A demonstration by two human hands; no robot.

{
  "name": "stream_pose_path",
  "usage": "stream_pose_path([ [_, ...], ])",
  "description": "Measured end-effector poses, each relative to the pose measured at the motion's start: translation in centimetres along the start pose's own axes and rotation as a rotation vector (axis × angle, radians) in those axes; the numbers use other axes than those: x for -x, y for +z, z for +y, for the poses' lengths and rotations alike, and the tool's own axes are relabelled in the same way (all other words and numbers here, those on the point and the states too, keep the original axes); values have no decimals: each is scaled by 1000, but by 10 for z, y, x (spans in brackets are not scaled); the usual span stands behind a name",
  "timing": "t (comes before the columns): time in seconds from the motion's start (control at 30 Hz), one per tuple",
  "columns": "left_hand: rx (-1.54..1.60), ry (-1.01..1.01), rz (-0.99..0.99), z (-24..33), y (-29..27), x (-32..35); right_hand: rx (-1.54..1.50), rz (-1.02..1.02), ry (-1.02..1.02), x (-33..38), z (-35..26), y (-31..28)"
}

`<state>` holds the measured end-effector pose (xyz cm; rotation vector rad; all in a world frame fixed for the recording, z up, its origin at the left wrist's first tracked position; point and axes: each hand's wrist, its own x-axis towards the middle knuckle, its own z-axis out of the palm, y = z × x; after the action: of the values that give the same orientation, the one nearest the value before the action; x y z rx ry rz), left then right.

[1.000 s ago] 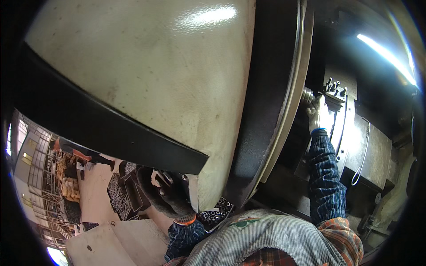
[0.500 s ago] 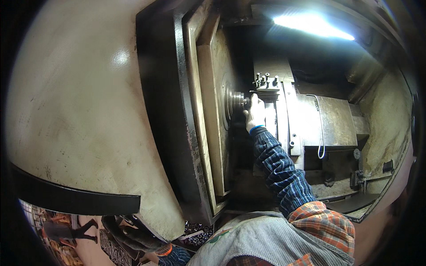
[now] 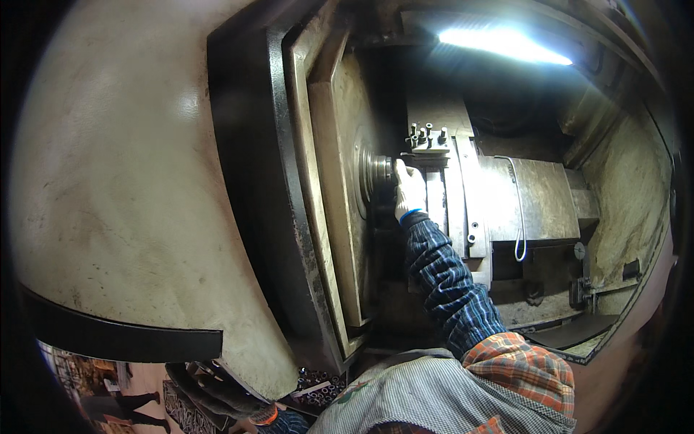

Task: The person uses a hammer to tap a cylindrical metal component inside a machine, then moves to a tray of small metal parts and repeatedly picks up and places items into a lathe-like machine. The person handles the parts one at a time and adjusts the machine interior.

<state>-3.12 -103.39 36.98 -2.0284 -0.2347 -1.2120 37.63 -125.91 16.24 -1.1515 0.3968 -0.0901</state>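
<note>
Well, I see the worker's right hand [image 3: 411, 194], in a white knit glove with a blue cuff edge, reaching inside a large metalworking machine. Its fingers are drawn close together at the outer end of a stepped, round, silvery metal fitting [image 3: 377, 168], which juts from the beige inner wall [image 3: 347, 181] on the worker's left. I cannot tell whether those fingers pinch a small piece there, since the glove covers the spot.

Just beyond the glove sits a blocky metal tool holder [image 3: 431, 142] topped with upright bolts, and beside it runs a pale steel slide [image 3: 460, 195]. Further right a thin whitish cable [image 3: 520, 217] hangs in a loop, and a bright tube lamp [image 3: 506, 45] glares overhead.

Down at lower left, the left hand [image 3: 220, 400], in a dark grey glove with an orange cuff, lies against the lower edge of a big cream metal panel [image 3: 130, 181]. Its fingers are partly hidden, so I cannot tell how far they are bent or whether they grip anything. Near it are a heap of small metal rings [image 3: 331, 391] and a bunch of slim grey metal rods [image 3: 184, 411]. Another person in dark clothing [image 3: 101, 406] is on the floor beyond.
</note>
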Motion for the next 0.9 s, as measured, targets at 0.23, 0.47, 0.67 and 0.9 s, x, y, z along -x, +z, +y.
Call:
stream_pose_path([
  [0.23,10,-35,-43,-3,4,12,-58,-136,122,10,-15,-5],
  [0.47,35,-58,-47,7,13,4,-187,-66,110,13,-8,2],
  [0.67,132,-21,-84,2,17,-1,-97,-13,149,15,-10,4],
  [0.9,193,-24,-87,5,3,-3,-132,-8,111,13,-9,4],
])
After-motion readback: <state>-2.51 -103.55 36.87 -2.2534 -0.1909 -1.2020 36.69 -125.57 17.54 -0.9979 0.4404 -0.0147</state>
